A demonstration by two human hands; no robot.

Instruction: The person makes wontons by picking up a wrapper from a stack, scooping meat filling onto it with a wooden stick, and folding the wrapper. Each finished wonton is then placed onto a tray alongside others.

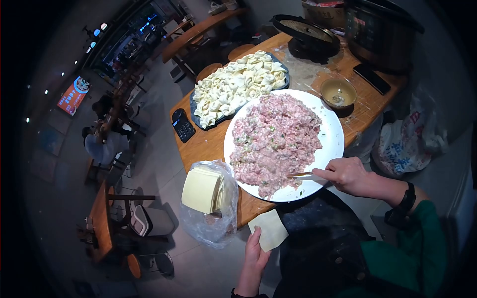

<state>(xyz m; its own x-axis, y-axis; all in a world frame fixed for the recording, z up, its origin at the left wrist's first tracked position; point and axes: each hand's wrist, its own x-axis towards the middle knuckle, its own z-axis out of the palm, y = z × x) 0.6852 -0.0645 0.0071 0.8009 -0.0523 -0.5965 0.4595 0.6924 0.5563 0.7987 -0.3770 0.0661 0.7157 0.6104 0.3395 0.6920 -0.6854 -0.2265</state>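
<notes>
My left hand point(256, 256) holds a single square wonton wrapper point(269, 230) by its edge, thumb on top, in front of the table. My right hand point(348, 176) is closed around a thin flat stick point(300, 174), its far end touching the pink minced meat filling point(276, 134). Green bits show in the filling, heaped on a large white plate point(332, 116). Left of the plate, a stack of square wrappers point(201, 189) sits in a clear plastic bag point(226, 218). Behind the plate, a dark tray point(284, 67) is piled with folded wontons point(238, 84).
A small bowl point(339, 93) stands right of the plate, with a dark phone point(371, 78) beyond it. A black cooker point(380, 35) and its open lid point(305, 30) are at the back. A black calculator-like device point(183, 125) lies at the left edge. Plastic bags point(405, 139) hang at right.
</notes>
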